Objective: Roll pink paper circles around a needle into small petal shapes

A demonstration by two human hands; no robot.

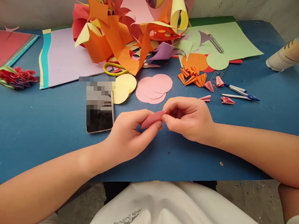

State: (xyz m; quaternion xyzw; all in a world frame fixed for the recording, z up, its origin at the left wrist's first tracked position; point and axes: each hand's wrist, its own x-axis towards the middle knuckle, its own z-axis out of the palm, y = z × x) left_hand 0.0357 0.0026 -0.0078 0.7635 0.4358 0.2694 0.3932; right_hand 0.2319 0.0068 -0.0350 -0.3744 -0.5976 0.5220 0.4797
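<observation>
A folded piece of pink paper (153, 119) is held between both hands above the blue table. My left hand (129, 132) pinches its left and lower side with thumb and fingers. At the right tip of the paper, the thumb and forefinger of my right hand (189, 119) are closed on it. Just beyond the hands lie overlapping pink paper circles (154, 87) and yellow paper circles (122, 88). Small rolled pink cones (227, 100) and a heap of orange cones (193, 76) lie farther right.
A phone (101, 115) lies by my left hand. Colourful paper scraps (126, 34) pile up at the back, partly over yellow-handled scissors (114, 69). A drawing compass (240, 96) lies to the right, a bottle (283, 56) beyond it. A rolled-paper bundle (18, 77) sits far left.
</observation>
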